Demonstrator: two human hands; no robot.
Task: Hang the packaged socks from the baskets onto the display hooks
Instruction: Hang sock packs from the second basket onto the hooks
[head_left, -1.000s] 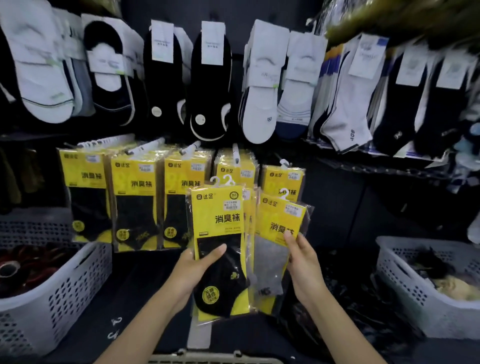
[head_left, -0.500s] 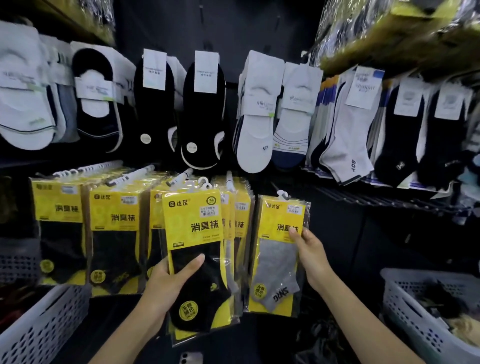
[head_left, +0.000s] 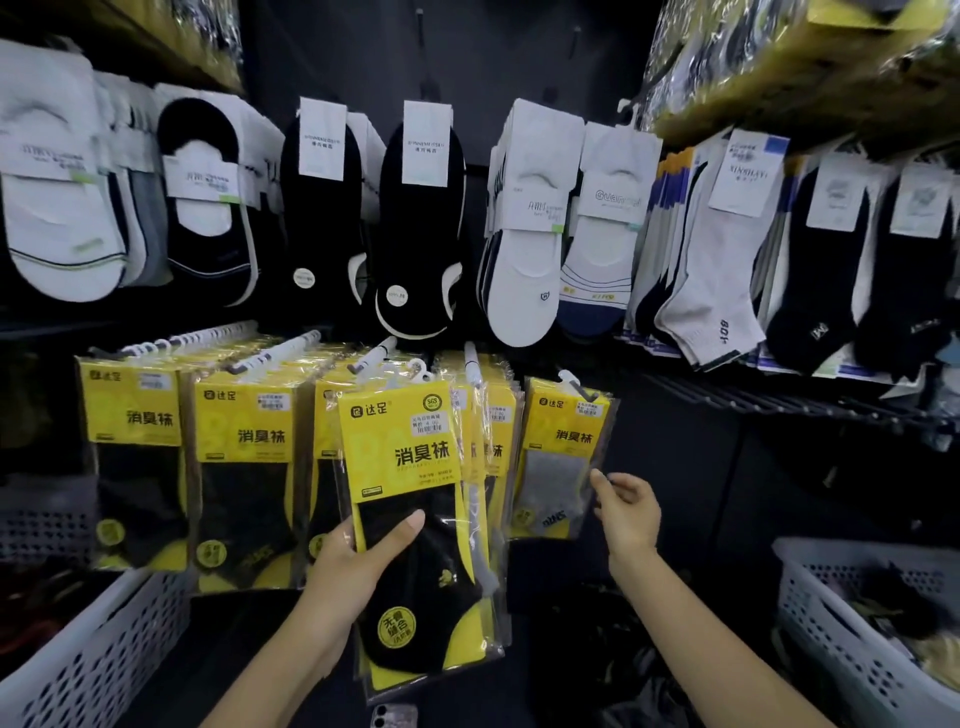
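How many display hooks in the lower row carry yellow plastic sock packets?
5 display hooks: far left, second, third above the left hand's held packets, fourth, and rightmost bearing a grey-sock packet. Others may be hidden.

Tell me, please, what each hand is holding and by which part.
The left hand grips the stack of sock packs at its left edge, thumb across the front. The right hand holds nothing, open beside the hung grey-sock pack.
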